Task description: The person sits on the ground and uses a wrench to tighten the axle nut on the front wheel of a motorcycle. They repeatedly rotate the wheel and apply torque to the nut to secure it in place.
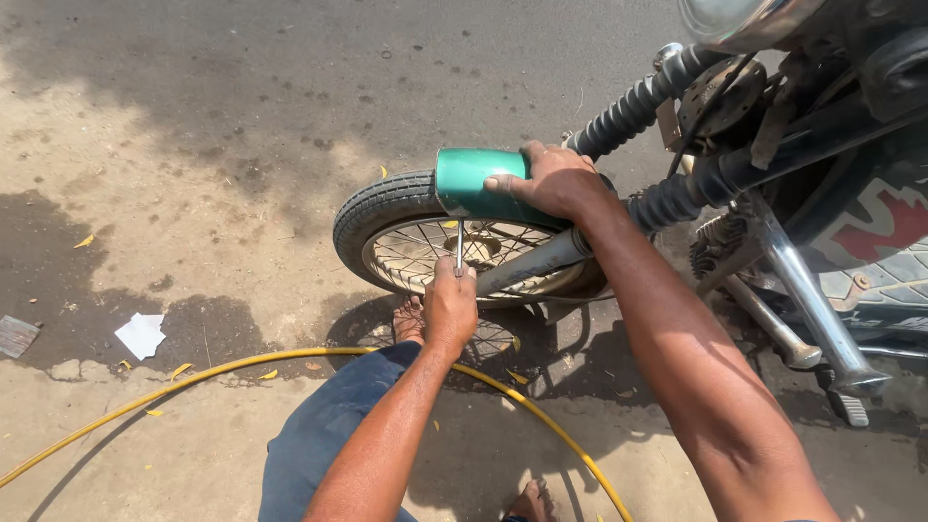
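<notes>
The left forearm crosses blue trousers (pixel 324 435) low in view. The left hand (pixel 450 307) is closed around a thin tool (pixel 460 246) standing upright at the spoked wheel (pixel 425 242). The right hand (pixel 551 181) grips the green mudguard (pixel 471 182) over the tyre. A yellow hose (pixel 242 363) curves across open ground; white paper (pixel 141 334) lies left.

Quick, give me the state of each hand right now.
Left hand: closed on a thin metal tool at the wheel.
Right hand: gripping the green mudguard.
</notes>
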